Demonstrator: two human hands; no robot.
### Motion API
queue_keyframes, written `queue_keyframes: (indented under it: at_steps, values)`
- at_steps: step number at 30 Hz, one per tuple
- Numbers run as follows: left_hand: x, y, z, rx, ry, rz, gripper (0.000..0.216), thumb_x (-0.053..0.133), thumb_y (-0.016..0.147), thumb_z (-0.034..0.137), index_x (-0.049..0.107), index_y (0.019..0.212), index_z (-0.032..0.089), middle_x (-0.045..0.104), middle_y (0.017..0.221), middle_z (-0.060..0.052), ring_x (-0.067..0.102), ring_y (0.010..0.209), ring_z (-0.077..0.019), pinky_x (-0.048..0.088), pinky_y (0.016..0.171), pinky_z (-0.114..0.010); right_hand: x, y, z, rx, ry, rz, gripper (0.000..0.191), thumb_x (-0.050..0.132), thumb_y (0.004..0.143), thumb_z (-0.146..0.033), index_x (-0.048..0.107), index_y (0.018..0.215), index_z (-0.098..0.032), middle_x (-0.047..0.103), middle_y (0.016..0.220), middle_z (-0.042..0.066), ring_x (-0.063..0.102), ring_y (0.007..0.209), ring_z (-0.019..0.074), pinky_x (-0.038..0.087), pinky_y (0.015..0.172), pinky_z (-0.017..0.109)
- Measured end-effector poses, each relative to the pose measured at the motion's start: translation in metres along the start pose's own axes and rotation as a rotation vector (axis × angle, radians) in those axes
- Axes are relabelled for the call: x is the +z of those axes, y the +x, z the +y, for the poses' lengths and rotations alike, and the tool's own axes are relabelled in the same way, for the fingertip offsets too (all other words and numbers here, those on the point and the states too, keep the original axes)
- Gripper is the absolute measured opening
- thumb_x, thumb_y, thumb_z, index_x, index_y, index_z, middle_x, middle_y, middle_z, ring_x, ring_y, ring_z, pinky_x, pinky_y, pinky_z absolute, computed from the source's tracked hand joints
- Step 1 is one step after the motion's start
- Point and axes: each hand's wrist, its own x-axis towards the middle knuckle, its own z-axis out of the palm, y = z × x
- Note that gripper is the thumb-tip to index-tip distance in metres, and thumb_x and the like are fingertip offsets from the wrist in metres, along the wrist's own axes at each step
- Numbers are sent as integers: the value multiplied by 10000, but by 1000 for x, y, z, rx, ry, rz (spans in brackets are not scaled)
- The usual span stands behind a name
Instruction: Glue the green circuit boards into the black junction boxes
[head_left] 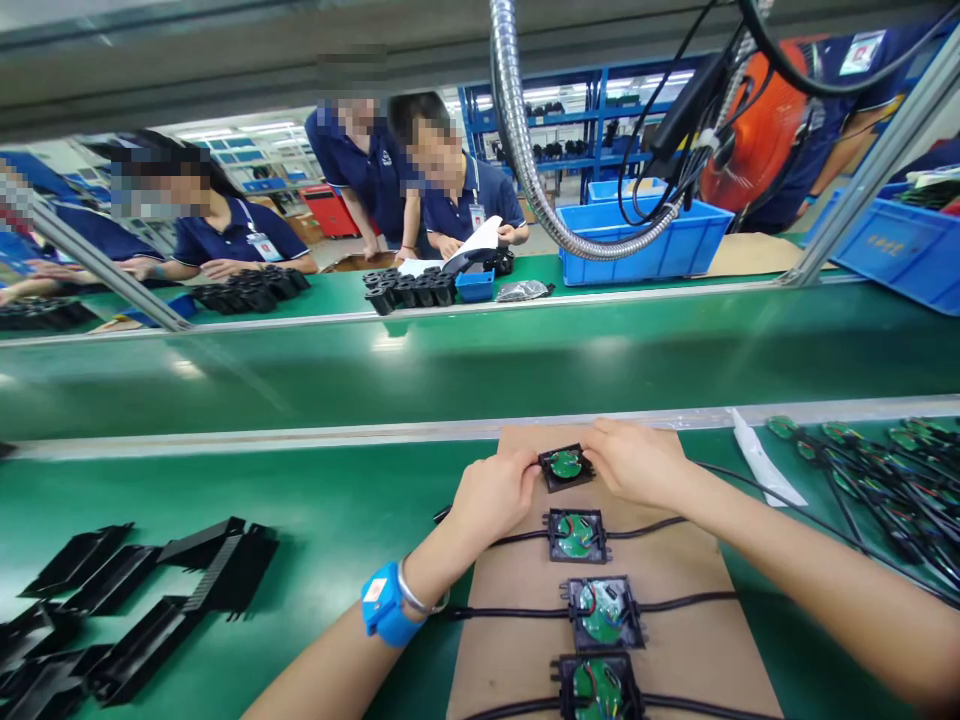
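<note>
At the far end of a cardboard sheet (517,640), a small black plastic housing (555,480) with a round green circuit board (566,463) in it sits between my two hands. My left hand (491,500) pinches its left side, with the fingertips pressed together. On the opposite side, the closed fingers of my right hand (634,465) grip the right edge. Three similar housings lie nearer in a row, the closest of them (577,540) just below my hands. Black cables run out of both sides of these. My fingers partly hide the cable ends at the held housing.
Empty black plastic shells (150,600) lie on the green bench at left. Wired circuit boards (885,480) are piled at right, beside a white tube (761,460). Across the bench are co-workers, black parts (412,288) and a blue bin (637,245). A metal conduit (525,150) hangs above.
</note>
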Motion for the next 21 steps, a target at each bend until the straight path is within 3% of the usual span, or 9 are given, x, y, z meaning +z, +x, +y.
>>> queue_keyframes:
  at_steps: [5,10,17,21]
  values:
    - [7,3,5,-21,76,-55,207,419,932,243,616,970,191,712,922,-77,695,813,-245,504,678,-324,10,15,3,-89,-35,-65,223,443,857,-85,643,937,-143,643,907,103,618,780,225,338,567,290]
    - [9,2,3,-49,77,-69,206,418,935,258,608,996,210,712,945,-65,695,835,-246,508,692,-328,4,21,8,-153,-27,-111,270,446,821,-66,660,951,-167,645,902,89,614,803,215,372,605,280]
    - [14,6,-4,-29,11,-34,180,480,896,214,652,951,212,716,962,-39,682,883,-235,511,731,-320,7,28,5,-174,67,-190,328,432,875,-222,694,1069,-248,664,945,81,617,794,228,367,618,290]
    - [17,9,-11,7,-48,-21,128,572,851,182,681,915,200,721,961,-20,671,903,-208,515,778,-296,19,22,5,-198,180,-207,319,429,866,-206,733,957,-233,663,861,69,595,743,202,356,628,285]
